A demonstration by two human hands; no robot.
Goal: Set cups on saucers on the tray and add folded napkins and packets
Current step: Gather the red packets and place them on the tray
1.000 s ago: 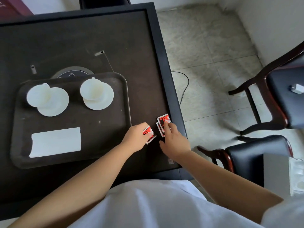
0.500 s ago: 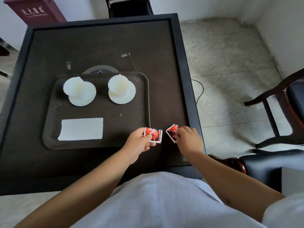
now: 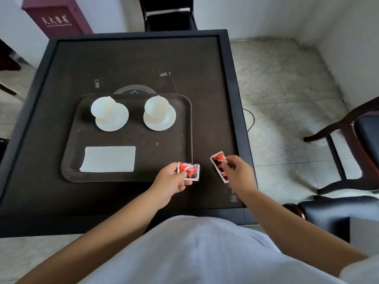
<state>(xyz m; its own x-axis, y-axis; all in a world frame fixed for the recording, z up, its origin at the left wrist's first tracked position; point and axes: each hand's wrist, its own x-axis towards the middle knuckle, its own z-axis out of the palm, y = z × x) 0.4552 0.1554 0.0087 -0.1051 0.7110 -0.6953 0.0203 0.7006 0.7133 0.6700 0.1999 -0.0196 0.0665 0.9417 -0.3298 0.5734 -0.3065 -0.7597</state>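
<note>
A dark tray (image 3: 184, 124) lies on the black table (image 3: 133, 58). On its far half stand two white cups, each on a white saucer: one at the left (image 3: 103, 108) and one at the right (image 3: 156, 106). A folded white napkin (image 3: 108, 159) lies flat on the tray's near left. My left hand (image 3: 171, 180) holds a red and black packet (image 3: 189, 170) over the tray's near right corner. My right hand (image 3: 238, 173) grips another red packet (image 3: 218, 163), tilted, above the table to the right of the tray.
A round dark disc (image 3: 134, 90) peeks out behind the tray, with two small metal pieces (image 3: 165, 74) near it. Dark chairs stand at the far side (image 3: 169, 15) and at the right (image 3: 348, 144). A maroon box (image 3: 57, 17) sits far left. A cable (image 3: 251, 119) lies on the floor.
Both hands have lifted packets off the table's right edge. The left hand has carried its packet left to the tray's corner. My view has tilted up and back.
</note>
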